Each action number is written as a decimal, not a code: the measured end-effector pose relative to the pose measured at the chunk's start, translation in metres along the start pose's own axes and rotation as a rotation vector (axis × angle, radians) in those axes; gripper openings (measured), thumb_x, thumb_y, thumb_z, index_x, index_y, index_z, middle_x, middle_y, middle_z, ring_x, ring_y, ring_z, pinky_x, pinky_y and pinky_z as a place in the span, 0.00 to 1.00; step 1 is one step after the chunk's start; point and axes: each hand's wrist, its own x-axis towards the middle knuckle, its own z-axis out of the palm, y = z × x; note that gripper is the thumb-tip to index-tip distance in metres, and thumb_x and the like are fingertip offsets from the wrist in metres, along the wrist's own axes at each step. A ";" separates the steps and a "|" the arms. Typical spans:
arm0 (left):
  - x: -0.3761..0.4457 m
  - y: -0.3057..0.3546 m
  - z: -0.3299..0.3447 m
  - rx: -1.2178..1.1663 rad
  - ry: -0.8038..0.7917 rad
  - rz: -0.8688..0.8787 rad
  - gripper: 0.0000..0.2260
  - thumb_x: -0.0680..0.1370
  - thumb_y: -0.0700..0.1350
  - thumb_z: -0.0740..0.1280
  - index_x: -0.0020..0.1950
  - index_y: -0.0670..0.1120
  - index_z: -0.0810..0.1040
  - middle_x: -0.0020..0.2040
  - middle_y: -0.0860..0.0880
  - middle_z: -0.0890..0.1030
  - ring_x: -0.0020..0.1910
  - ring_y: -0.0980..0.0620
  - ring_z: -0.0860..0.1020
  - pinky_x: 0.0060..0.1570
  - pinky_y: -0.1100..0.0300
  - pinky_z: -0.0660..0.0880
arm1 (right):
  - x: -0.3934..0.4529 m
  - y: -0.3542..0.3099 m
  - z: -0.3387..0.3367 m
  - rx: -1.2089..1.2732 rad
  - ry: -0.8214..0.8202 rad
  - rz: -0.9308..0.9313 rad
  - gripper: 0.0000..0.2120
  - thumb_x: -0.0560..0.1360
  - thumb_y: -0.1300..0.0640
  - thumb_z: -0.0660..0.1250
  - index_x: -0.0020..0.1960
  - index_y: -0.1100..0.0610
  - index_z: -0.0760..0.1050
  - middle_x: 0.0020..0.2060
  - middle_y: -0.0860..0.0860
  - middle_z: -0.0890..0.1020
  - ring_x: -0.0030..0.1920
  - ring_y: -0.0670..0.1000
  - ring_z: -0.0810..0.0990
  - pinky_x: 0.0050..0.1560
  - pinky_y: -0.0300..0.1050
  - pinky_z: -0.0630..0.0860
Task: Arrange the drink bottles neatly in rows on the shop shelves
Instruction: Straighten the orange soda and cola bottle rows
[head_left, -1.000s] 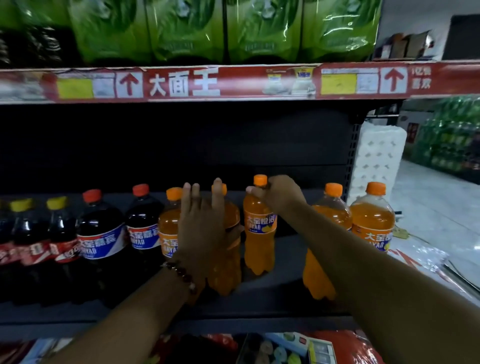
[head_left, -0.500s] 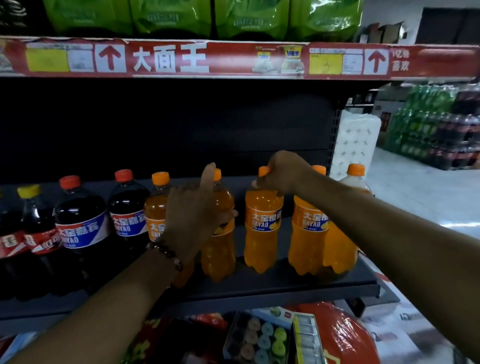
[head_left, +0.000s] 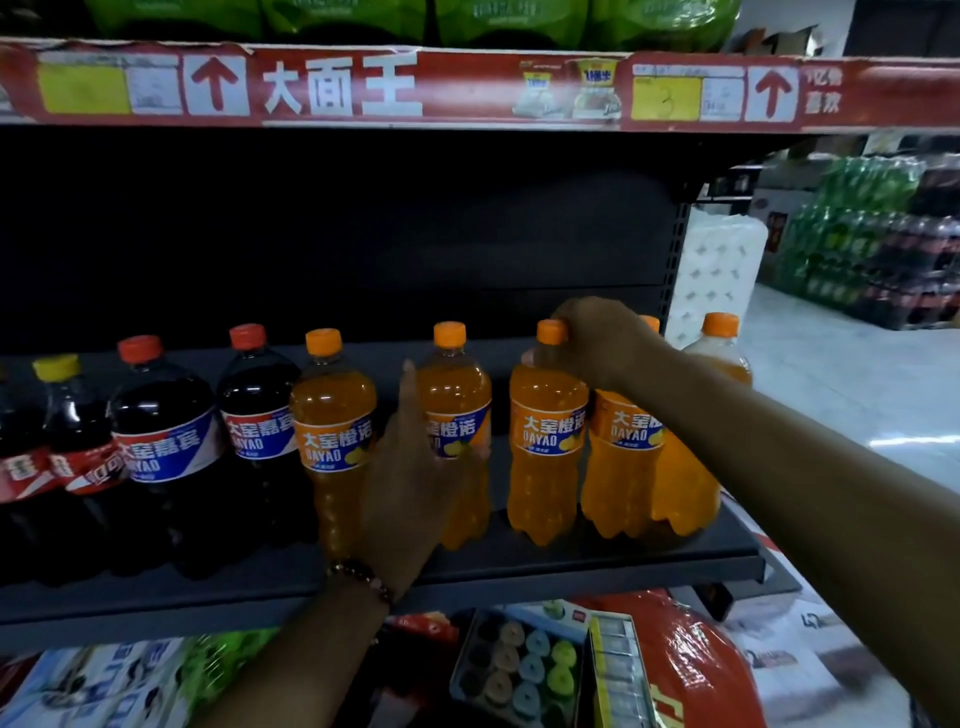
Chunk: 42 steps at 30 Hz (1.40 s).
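Bottles stand in a row across the middle of the picture on the dark shelf (head_left: 519, 569): cola (head_left: 166, 447) left, orange right. Your right hand (head_left: 597, 340) grips the neck of one orange bottle (head_left: 545, 447). Your left hand (head_left: 410, 467) lies flat and open against another (head_left: 457, 421).

Left hand (head_left: 410, 467) flat, right hand (head_left: 597, 338) curled.

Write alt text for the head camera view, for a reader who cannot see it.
A person's right hand grips the neck of an orange soda bottle on a dark shop shelf, while the left hand rests against another orange bottle. More orange bottles stand on either side, with dark cola bottles at left.
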 end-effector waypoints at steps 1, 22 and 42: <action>-0.008 -0.005 0.006 -0.049 0.007 -0.053 0.50 0.72 0.51 0.76 0.78 0.65 0.41 0.72 0.59 0.68 0.67 0.61 0.71 0.64 0.55 0.73 | -0.002 -0.001 0.002 0.023 0.016 -0.002 0.24 0.74 0.43 0.70 0.64 0.55 0.73 0.56 0.55 0.79 0.55 0.54 0.78 0.50 0.48 0.74; -0.052 -0.035 0.049 0.046 0.040 -0.286 0.35 0.64 0.68 0.73 0.67 0.61 0.64 0.63 0.55 0.75 0.63 0.52 0.74 0.56 0.51 0.76 | -0.017 0.003 -0.003 -0.154 -0.040 -0.110 0.40 0.75 0.46 0.70 0.79 0.52 0.53 0.74 0.54 0.67 0.71 0.57 0.68 0.65 0.52 0.70; -0.063 -0.019 -0.069 0.369 0.229 -0.051 0.34 0.73 0.58 0.71 0.75 0.59 0.61 0.70 0.53 0.70 0.67 0.52 0.70 0.60 0.54 0.72 | -0.046 -0.060 0.029 -0.090 0.204 -0.434 0.33 0.77 0.42 0.65 0.77 0.51 0.59 0.70 0.52 0.67 0.68 0.52 0.67 0.66 0.47 0.68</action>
